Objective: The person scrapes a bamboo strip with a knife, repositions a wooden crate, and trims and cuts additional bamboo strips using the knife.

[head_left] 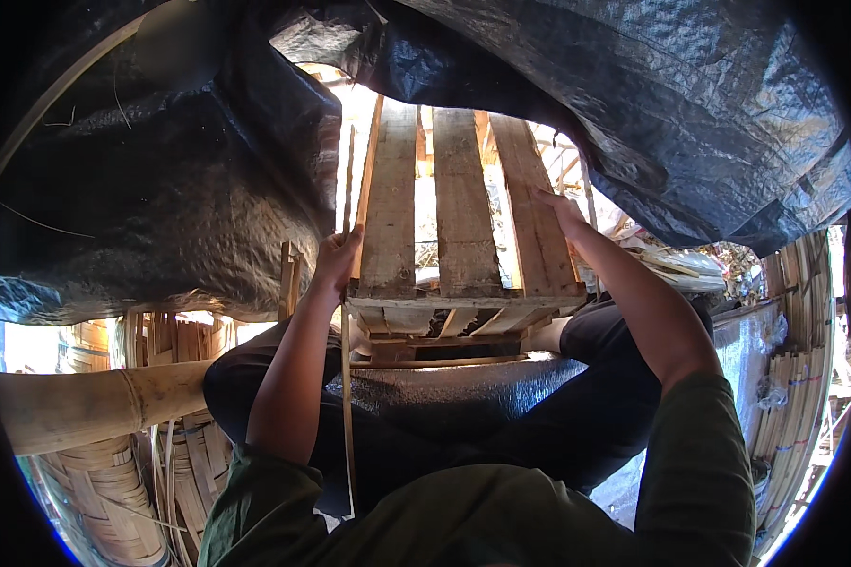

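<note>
A slatted wooden crate (465, 227) stands in front of me between my knees, its broad slats running away from me with gaps between them. At its near left edge, my left hand (337, 260) is closed around a thin bamboo strip (348, 416) that runs upright along the crate's side and down toward my lap. My right hand (565, 215) grips the crate's right side, thumb over the outer slat and the other fingers mostly hidden.
Dark plastic sheeting (709, 113) hangs overhead and on the left. A thick bamboo pole (104, 402) crosses at left, above woven bamboo baskets (109, 491). Bundled bamboo strips (792, 406) stand at right. Silvery sheet (425, 392) lies under the crate's near end.
</note>
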